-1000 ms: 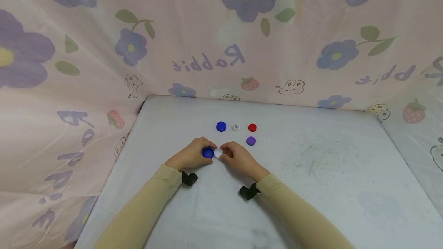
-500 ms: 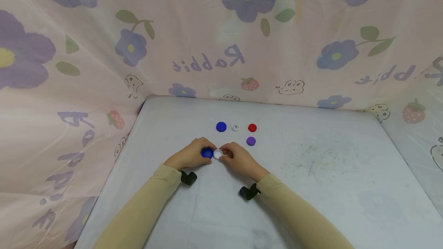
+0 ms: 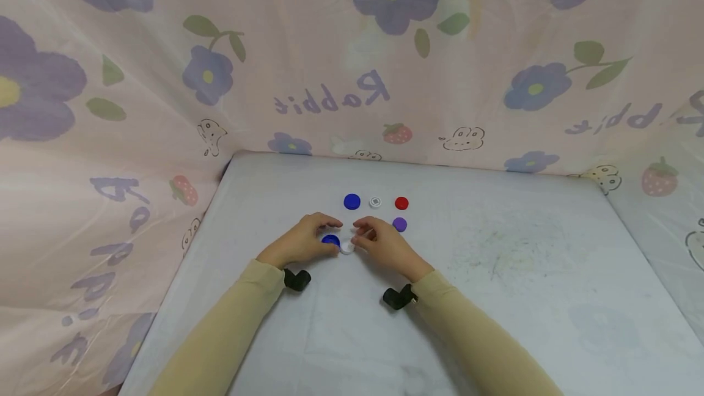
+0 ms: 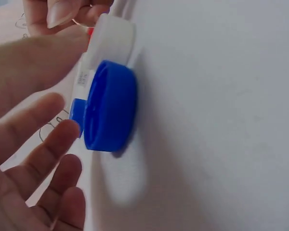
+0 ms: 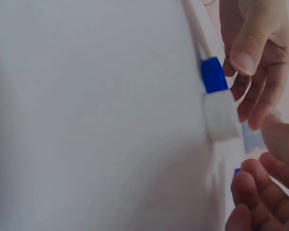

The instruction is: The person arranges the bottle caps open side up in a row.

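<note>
Side by side on the white table lie a blue bottle cap (image 4: 111, 108), hollow face up, and a white cap (image 5: 221, 115), their edges touching or nearly so. My left hand (image 3: 299, 240) hovers around the blue cap with fingers spread; the left wrist view shows a gap between fingertips and cap. Above and to the right of the white cap is my right hand (image 3: 387, 246), its fingers loosely bent and holding nothing. In the head view the left thumb hides part of the blue cap.
Beyond the hands stand another blue cap (image 3: 352, 201), a small white cap with a pattern (image 3: 375, 202) and a red cap (image 3: 401, 203). A purple cap (image 3: 399, 225) lies just behind the right hand. Patterned cloth (image 3: 330, 109) walls the table's back and sides.
Both hands have let go of the two caps, and their fingers have lifted and spread a little toward the back. The two caps stay in about the same place.
</note>
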### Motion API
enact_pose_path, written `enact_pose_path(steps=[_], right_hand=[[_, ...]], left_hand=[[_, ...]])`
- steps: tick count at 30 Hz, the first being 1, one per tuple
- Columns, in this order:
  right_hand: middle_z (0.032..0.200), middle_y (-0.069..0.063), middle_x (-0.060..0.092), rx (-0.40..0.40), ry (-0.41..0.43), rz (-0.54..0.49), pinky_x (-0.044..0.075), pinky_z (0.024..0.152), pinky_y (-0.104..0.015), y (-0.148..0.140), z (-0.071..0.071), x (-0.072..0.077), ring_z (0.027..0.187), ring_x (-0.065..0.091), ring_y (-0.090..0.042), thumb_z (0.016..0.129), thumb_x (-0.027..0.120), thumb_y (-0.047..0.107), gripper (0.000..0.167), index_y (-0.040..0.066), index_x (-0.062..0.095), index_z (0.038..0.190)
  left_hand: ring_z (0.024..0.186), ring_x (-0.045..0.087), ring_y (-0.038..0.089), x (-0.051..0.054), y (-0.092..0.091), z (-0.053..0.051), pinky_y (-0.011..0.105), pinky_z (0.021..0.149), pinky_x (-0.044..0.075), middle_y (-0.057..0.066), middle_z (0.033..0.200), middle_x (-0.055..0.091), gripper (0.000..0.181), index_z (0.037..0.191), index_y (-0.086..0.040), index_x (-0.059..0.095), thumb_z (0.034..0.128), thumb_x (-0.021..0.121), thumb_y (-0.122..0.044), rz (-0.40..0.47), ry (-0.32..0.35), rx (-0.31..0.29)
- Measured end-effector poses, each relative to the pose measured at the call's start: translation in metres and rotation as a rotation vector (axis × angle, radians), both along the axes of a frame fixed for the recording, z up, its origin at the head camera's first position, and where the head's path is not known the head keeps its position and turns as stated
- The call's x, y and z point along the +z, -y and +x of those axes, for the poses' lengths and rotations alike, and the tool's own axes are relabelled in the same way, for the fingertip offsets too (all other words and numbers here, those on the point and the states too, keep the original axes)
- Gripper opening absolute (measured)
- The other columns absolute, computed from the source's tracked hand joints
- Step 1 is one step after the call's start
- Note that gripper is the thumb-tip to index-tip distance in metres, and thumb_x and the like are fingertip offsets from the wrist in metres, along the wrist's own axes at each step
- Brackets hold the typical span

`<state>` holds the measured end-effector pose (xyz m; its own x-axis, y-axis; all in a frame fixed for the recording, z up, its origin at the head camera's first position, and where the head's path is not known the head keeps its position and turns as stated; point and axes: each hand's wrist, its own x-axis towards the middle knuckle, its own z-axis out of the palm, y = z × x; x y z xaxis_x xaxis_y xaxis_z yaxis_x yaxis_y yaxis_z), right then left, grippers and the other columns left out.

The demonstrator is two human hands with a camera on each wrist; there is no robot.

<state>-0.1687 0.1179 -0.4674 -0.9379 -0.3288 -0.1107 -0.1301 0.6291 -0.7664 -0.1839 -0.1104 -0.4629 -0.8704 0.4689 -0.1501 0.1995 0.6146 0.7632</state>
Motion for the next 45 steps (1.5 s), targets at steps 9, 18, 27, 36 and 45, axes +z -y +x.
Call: enact_pose_path(steps=[9,18,27,36,45], right_hand=[[0.108,0.001,0.061,-0.083,-0.063,-0.011,0.050,0.079,-0.034,-0.002,-0.028,0.010,0.097,0.057,-0.016,0.091,0.069,0.036,0.046,0.012,0.057,0.128],[0.119,-0.005,0.059,-0.128,-0.113,0.014,0.045,0.094,-0.040,-0.001,-0.055,0.005,0.110,0.051,-0.023,0.089,0.071,0.034,0.047,0.011,0.056,0.128],[0.122,-0.005,0.060,-0.123,-0.193,0.158,0.032,0.096,-0.043,0.007,-0.071,-0.003,0.111,0.044,-0.026,0.088,0.072,0.034,0.048,0.011,0.058,0.128],[0.123,-0.004,0.060,-0.113,-0.181,0.254,0.022,0.098,-0.049,0.011,-0.077,-0.012,0.120,0.039,-0.030,0.089,0.071,0.035,0.046,0.012,0.060,0.127],[0.121,-0.008,0.058,-0.115,-0.177,0.296,0.024,0.095,-0.052,0.014,-0.077,-0.009,0.118,0.040,-0.034,0.091,0.070,0.029,0.038,0.013,0.063,0.124]], left_hand=[[0.122,0.046,0.025,0.011,-0.002,-0.028,0.046,0.099,0.039,0.002,0.130,0.055,0.056,0.134,-0.016,0.058,0.0837,0.077,-0.031,0.068,0.001,0.120],[0.121,0.047,0.025,0.008,-0.007,-0.051,0.044,0.100,0.039,0.003,0.128,0.057,0.055,0.136,-0.016,0.056,0.0856,0.076,-0.028,0.076,0.008,0.144],[0.115,0.050,0.026,0.002,-0.017,-0.069,0.040,0.098,0.040,0.005,0.125,0.060,0.055,0.135,-0.013,0.056,0.0847,0.076,-0.023,0.101,0.038,0.133],[0.103,0.049,0.023,-0.008,-0.020,-0.079,0.037,0.091,0.040,0.004,0.120,0.062,0.052,0.130,-0.011,0.060,0.0815,0.076,-0.015,0.113,0.096,0.136],[0.105,0.052,0.023,-0.006,-0.028,-0.081,0.039,0.096,0.040,0.007,0.115,0.060,0.046,0.125,-0.009,0.062,0.0819,0.076,-0.011,0.036,0.068,0.114]])
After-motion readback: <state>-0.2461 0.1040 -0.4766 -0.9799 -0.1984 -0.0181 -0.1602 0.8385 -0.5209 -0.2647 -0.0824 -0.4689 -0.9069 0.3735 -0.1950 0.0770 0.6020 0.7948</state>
